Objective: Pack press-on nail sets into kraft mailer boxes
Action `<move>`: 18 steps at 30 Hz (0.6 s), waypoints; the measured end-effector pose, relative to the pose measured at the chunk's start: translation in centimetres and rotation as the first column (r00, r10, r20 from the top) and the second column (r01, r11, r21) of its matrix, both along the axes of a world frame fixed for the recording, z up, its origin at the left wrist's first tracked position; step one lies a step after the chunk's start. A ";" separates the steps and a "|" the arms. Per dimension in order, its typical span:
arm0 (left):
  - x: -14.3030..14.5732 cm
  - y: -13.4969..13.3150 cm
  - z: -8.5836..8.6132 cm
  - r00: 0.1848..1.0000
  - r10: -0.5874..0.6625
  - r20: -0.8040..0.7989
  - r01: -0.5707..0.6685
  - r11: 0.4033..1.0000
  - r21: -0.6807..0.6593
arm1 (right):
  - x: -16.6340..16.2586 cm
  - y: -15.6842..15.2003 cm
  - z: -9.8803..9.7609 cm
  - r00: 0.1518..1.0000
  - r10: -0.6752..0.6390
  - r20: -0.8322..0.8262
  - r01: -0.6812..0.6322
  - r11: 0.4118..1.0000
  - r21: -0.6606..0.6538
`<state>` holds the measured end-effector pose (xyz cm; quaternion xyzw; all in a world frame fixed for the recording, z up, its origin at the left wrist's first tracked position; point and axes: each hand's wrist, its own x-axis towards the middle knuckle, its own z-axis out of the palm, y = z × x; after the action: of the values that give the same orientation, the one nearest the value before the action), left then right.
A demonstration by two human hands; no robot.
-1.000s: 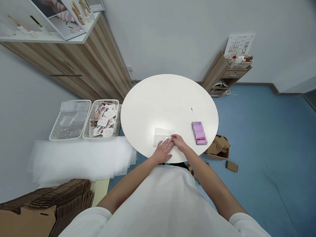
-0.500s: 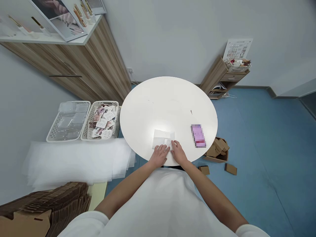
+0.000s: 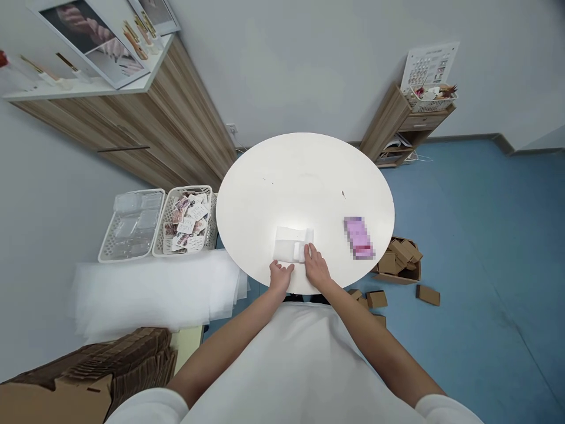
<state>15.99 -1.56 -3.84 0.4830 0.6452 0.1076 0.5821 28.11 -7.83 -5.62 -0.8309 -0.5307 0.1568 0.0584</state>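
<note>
Thin, cloudy white packet (image 3: pixel 286 247), flat, just ahead of left hand (image 3: pixel 280 275), fingers curled at near edge. Right hand (image 3: pixel 316 268), fingers bent, touches packet's right side. Can't tell if either pinches; finger undersides hidden. Right of right hand: purple thing (image 3: pixel 359 238), blurred into squares. Smooth white table (image 3: pixel 304 165) below both.

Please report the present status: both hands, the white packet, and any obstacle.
Left hand at near edge of white packet; right hand at its right side. Lying on white table. Purple blurred item to the right, apart from both hands.
</note>
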 end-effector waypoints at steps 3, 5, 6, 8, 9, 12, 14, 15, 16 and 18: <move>1.2 1.6 -0.1 0.964 0.265 0.024 -0.264 0.963 -0.050 | -0.1 -0.1 -0.1 1.000 -0.008 -0.003 0.008 1.000 0.009; 1.7 2.7 -0.2 0.925 0.379 0.022 -0.377 0.925 -0.048 | -0.1 -0.2 -0.1 1.000 -0.009 -0.001 0.009 1.000 0.010; 1.9 3.1 -0.2 0.909 0.415 0.030 -0.413 0.909 -0.055 | -0.1 -0.2 -0.1 1.000 -0.009 0.001 0.009 1.000 0.010; 2.0 3.7 -0.3 0.891 0.449 0.070 -0.443 0.893 -0.082 | -0.1 -0.3 -0.1 1.000 -0.006 0.003 0.006 1.000 0.009; 2.0 3.9 -0.3 0.888 0.450 0.093 -0.442 0.892 -0.097 | -0.1 -0.3 -0.1 1.000 -0.003 0.002 0.003 1.000 0.009; 1.9 3.9 -0.1 0.902 0.407 0.143 -0.393 0.912 -0.115 | 0.0 -0.3 -0.1 1.000 0.002 -0.010 -0.002 1.000 0.010; 2.0 3.6 0.2 0.927 0.328 0.181 -0.319 0.945 -0.080 | 0.1 -0.3 0.0 1.000 0.001 -0.027 0.000 1.000 0.011; 2.1 3.5 0.3 0.941 0.270 0.205 -0.267 0.963 -0.042 | 0.2 -0.3 0.1 0.999 -0.002 -0.038 0.002 1.000 0.011; 2.2 3.4 0.5 0.953 0.203 0.227 -0.209 0.978 0.005 | 0.2 -0.2 0.2 0.999 -0.005 -0.052 0.006 1.000 0.010; 2.4 3.2 0.7 0.966 0.066 0.251 -0.093 0.991 0.099 | 0.4 -0.1 0.5 0.996 -0.012 -0.090 0.013 1.000 0.008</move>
<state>18.35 1.62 -3.14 0.4707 0.5798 0.2254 0.6257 28.54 -7.95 -5.10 -0.8260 -0.5230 0.1916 0.0869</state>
